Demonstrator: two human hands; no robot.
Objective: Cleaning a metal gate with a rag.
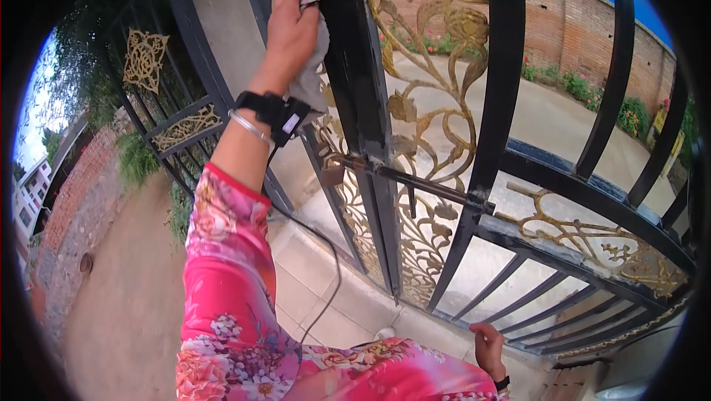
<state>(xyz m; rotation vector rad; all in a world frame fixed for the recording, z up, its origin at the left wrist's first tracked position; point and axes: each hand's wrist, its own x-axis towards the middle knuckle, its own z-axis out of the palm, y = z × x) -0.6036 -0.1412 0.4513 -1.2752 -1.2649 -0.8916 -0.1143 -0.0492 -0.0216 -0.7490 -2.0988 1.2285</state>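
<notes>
My left hand [291,34] is raised and grips a crumpled grey cloth [311,76] against a black metal gate post [350,51]. Part of the cloth hangs below my palm, beside my wrist. Below it, a sliding bolt [422,184] crosses the gate's meeting edges, with a rusty padlock [333,174] at its left end. Gold-painted floral scrollwork [427,56] fills the panel right of the post. Low at the right, my right hand [489,345] hangs near the lower gate bars [533,306]. Its fingers are curled, and I see nothing in them.
A cable [338,267] runs from the device [291,121] on my left wrist down past my sleeve. Another black gate leaf [183,101] stands at the left by a concrete pillar [222,18]. Beyond the bars are a paved yard and a brick wall [589,29] with flowers.
</notes>
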